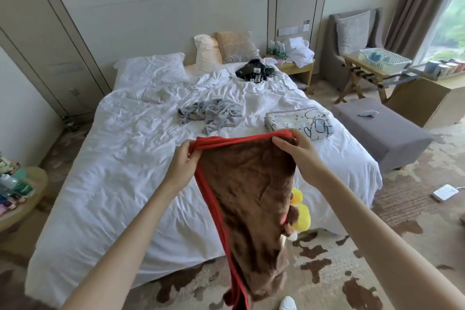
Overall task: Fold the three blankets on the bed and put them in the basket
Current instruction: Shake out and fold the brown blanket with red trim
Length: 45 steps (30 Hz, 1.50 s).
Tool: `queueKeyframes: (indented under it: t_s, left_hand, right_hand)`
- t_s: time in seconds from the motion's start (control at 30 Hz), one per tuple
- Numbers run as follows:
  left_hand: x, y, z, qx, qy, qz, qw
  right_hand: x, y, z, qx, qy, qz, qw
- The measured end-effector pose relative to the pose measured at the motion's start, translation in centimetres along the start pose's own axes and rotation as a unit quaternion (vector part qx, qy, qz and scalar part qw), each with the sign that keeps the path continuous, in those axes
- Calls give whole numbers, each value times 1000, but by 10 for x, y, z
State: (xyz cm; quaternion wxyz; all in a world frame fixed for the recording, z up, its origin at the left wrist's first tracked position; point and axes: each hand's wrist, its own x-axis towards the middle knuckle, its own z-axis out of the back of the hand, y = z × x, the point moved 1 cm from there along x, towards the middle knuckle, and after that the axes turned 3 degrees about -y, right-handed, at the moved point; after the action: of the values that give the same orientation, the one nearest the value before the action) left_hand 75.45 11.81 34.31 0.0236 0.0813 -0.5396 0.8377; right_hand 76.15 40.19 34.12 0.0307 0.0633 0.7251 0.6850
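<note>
Arms outstretched forward; left grip [185,160], right grip [300,156] level, apart, fingers curled, pinching.

3 blankets total: brown blanket [246,184], grey blanket [208,113], white blanket [299,121], plus 2 hands, left hand [182,162] & right hand [300,156]. Furniture: 1 bed [113,158], 1 armchair [332,40] w/ 1 cushion [353,30], 1 grey ottoman [382,131], 1 nightstand [299,70], 1 folding rack [352,83], 1 cardboard box [422,98]. At the headboard 2 upright pillows, cream pillow [206,53] & tan pillow [236,46]; approx 4 green bottles [275,48] on the nightstand, too blurry for an exact no., & 1 white gadget [445,192] on the floor.
</note>
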Motion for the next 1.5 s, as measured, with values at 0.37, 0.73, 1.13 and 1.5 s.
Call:
queueKeyframes:
  t_s: [0.37, 0.73, 1.13, 1.5]
  left_hand:
    - [41, -26, 46, -120, 19, -10, 993]
    - [278, 33, 24, -136, -26, 74, 988]
    - [643, 263, -72, -84, -97, 304, 944]
    - [744, 510, -145, -37, -79, 458, 885]
  right_hand:
    - [42, 42, -36, 87, 19, -16, 996]
    - [287, 10, -113, 60, -19, -30, 998]
    - [700, -215, -189, -40, 27, -131, 990]
    - [838, -459, -231, -199, 78, -246, 945]
